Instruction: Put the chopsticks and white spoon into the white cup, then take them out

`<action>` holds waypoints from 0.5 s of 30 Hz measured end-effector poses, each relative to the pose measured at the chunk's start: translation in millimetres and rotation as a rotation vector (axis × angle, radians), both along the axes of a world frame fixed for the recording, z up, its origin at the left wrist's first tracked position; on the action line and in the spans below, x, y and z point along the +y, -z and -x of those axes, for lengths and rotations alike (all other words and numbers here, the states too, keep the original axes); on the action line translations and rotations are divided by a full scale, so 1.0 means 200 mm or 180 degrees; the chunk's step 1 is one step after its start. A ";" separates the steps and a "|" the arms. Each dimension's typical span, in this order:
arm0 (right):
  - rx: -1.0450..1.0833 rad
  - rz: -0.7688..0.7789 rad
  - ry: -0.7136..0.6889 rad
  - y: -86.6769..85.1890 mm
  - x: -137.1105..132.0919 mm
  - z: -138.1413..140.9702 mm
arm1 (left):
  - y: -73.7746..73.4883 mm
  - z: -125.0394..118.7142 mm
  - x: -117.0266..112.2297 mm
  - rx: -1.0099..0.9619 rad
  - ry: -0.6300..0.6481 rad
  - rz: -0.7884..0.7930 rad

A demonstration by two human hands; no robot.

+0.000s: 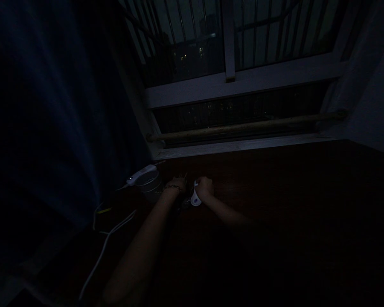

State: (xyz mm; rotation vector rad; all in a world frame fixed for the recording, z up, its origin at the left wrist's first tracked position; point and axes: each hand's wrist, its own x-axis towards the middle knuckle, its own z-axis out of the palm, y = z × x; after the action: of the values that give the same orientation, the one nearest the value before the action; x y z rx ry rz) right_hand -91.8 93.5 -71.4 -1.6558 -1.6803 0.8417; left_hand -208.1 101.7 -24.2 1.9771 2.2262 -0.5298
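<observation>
The scene is very dark. My left hand [176,186] reaches forward over a dark tabletop [275,192], with a bracelet on the wrist; its fingers are hidden in shadow. Beside it on the right, my right hand [205,188] is curled closed around a small white object [195,198] with a dark mark on it. A round pale container [150,186] stands just left of my left hand. A white device [141,174] with a tiny light lies across the container's top.
White cables [109,238] trail from the device toward the lower left. A dark blue curtain [51,106] hangs on the left. A barred window [237,38] with a wooden rod [243,126] under it runs along the table's far edge.
</observation>
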 end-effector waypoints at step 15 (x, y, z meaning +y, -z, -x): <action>-0.0032 -0.0010 -0.0056 0.01 -0.02 0.02 | 0.03 -0.06 0.03 -0.0053 0.0216 -0.0086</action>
State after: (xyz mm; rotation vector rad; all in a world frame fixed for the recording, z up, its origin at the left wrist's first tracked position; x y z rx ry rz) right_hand -94.9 88.8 -72.5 -1.6482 -1.7045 0.8399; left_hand -196.5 108.7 -30.6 2.0687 2.1746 -0.4914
